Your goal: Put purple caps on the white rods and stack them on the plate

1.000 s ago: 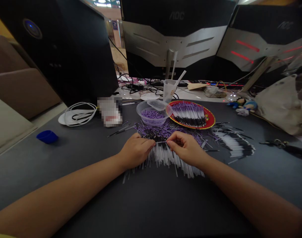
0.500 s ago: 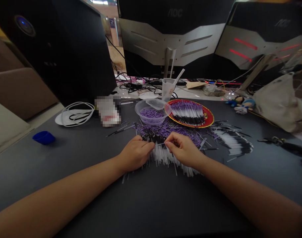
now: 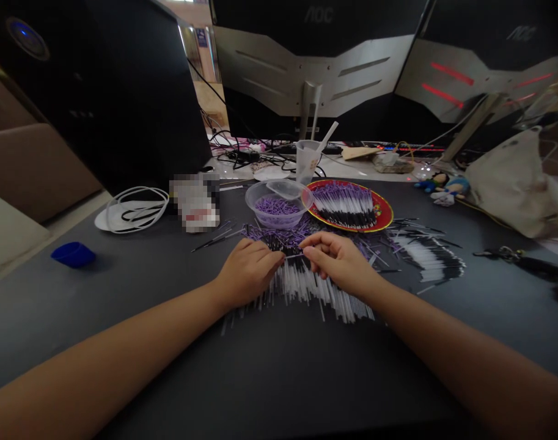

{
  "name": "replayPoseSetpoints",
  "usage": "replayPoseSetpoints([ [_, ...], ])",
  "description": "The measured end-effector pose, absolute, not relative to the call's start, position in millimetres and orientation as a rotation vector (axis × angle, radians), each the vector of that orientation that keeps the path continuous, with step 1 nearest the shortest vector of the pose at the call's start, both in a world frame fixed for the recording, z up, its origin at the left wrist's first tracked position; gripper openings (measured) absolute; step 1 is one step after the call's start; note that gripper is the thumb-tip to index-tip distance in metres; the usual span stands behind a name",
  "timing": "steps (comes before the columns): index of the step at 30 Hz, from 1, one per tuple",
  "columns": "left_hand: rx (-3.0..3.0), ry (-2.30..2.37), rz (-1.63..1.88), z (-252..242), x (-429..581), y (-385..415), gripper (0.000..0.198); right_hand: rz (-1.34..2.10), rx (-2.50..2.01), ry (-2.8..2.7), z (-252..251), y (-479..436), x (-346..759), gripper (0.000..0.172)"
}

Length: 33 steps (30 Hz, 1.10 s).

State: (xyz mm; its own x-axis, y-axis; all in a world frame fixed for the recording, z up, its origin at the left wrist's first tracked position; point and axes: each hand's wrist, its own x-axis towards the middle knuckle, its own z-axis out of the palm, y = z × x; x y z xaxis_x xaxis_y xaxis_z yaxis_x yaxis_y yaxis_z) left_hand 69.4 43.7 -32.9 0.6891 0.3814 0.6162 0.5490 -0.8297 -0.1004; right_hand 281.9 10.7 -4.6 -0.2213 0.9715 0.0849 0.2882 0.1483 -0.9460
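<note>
My left hand [image 3: 249,272] is closed, its thumb and forefinger pinching one end of a thin pale plastic stick [image 3: 293,256]. Facing it, my right hand [image 3: 338,260] has thumb and forefinger drawn close together at the stick's other end; its remaining fingers are loosely curled. What lies between the right fingertips is too small to make out clearly. Beneath both hands spreads a pile of clear-white sticks with black ends [image 3: 306,284]. Loose purple pieces [image 3: 279,234] lie just behind it. A clear plastic bowl [image 3: 259,214] holds more purple pieces.
A red plate [image 3: 384,217] bears purple, white and black sticks. Another row of black-and-white sticks [image 3: 432,260] lies right. Behind stand a plastic cup [image 3: 306,162], monitors [image 3: 306,55] and a black computer case [image 3: 123,91]. A blue cap-like object [image 3: 73,254] and coiled cable [image 3: 139,211] are left.
The view has shifted slightly. My right fingers have loosened and spread a little, with the hand slightly higher over the pile. My left hand keeps its pinch on the stick.
</note>
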Motion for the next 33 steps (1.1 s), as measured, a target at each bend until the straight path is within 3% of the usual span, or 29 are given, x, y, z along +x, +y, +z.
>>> replayPoseSetpoints([
  [7, -2.611, -0.958, -1.051, -31, 66, 46, 0.019, 0.48, -1.427, -1.98, -19, 35, 310, 0.016],
  [12, -2.696, -0.934, -0.954, -33, 65, 45, 0.022, 0.23, -1.504, -2.246, -27, 42, 315, 0.014],
  [33, -2.928, -0.768, -1.183, -29, 66, 40, 0.021, 0.188, -1.519, -2.141, -26, 42, 315, 0.011],
])
